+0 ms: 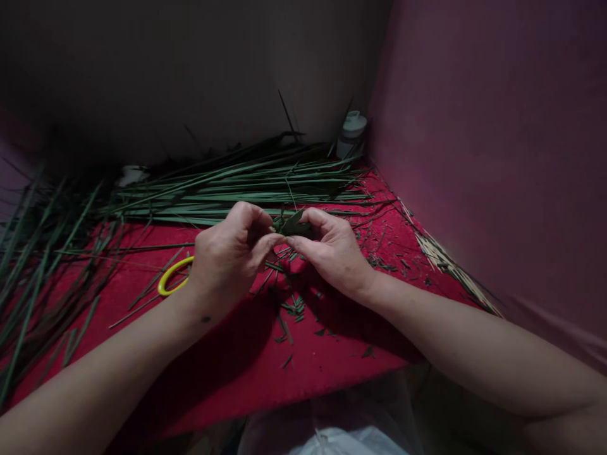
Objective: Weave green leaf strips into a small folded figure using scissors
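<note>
Both hands meet over the middle of the red cloth, pinching a small piece of folded green leaf [293, 224] between thumbs and fingertips. My left hand [234, 249] grips its left end, the curled fingers partly hidden behind the thumb. On the right side, my right hand [332, 249] holds the leaf between thumb and forefinger. A pointed leaf tip and a thin strand stick up from the piece. The folds inside the fingers are too covered to make out. Close to my left wrist lies a yellow ring-shaped handle [174, 278], partly hidden by the arm.
Long green leaf strips [227, 189] lie across the back of the red cloth [227, 373], with more leaves [28, 284] at left. A white lidded container [351, 133] stands at the back right corner. Pale thin sticks [455, 272] lie along the right wall. Leaf scraps [296, 306] litter the cloth.
</note>
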Demonstrator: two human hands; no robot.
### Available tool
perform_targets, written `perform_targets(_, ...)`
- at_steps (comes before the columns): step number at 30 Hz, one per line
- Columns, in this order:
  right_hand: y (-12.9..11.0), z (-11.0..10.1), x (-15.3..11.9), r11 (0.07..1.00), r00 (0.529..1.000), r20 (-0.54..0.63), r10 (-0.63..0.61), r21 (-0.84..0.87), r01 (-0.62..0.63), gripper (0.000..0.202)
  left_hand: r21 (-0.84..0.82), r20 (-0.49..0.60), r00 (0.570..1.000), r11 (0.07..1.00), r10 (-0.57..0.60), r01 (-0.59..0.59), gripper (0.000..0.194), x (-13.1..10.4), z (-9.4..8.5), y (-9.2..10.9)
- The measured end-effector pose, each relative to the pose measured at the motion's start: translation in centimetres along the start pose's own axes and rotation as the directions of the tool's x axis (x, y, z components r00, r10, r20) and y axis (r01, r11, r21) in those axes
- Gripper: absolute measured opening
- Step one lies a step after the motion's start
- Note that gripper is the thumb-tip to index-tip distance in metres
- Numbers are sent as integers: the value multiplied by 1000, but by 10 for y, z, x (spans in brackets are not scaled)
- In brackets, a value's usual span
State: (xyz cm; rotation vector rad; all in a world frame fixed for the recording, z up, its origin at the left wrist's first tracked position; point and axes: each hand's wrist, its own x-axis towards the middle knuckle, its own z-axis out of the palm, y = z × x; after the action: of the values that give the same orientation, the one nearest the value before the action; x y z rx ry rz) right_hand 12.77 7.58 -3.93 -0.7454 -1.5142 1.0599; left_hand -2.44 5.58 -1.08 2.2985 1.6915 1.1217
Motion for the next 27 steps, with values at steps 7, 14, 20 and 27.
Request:
perform_targets(7,2,-2,2,999,998,-50,45,21,-44,7,-372,208,951,881,-226,291,19,7,-8,8)
perform_targets(14,5,-4,4,996,995,-55,82,21,-81,5,-531,538,783,597,-311,601,14,12,-12,6)
perform_targets(20,3,-3,3,998,998,-30,55,4,-55,7,-517,510,790,612,-341,598,11,11,-11,11)
perform_targets(27,1,-3,2,999,1000,-20,2,38,-1,8,-532,432,818,626,-379,571,9,8,-8,20)
